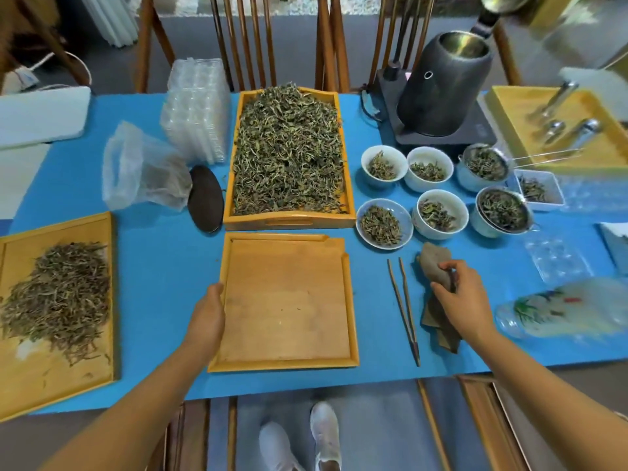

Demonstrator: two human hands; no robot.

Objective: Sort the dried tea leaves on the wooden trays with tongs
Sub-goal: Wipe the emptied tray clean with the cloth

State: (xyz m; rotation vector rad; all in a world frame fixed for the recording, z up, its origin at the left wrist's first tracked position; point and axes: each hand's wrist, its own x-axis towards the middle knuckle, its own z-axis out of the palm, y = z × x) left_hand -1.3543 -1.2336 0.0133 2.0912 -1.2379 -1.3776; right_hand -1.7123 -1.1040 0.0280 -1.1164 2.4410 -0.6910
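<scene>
Left tray [20, 385] cut off by frame edge, leaves [57, 290] piled in it. My left hand [207, 317] at centre tray [289, 300] rim (fingers hidden, grip unclear); right hand [458, 294] pinches cloth [435, 263]. Tongs [415, 345] lie between, untouched. Upper tray [289, 220] heaped full.

Blue table [163, 266]: trays [282, 366], tongs [404, 307], bowls [364, 164], cloth [433, 263]

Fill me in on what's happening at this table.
A person is getting set to sort tea. The left hand holds the left edge of the empty wooden tray, and the right hand grips a brown cloth. The tongs lie untouched between tray and cloth. The heaped tray sits behind.
</scene>
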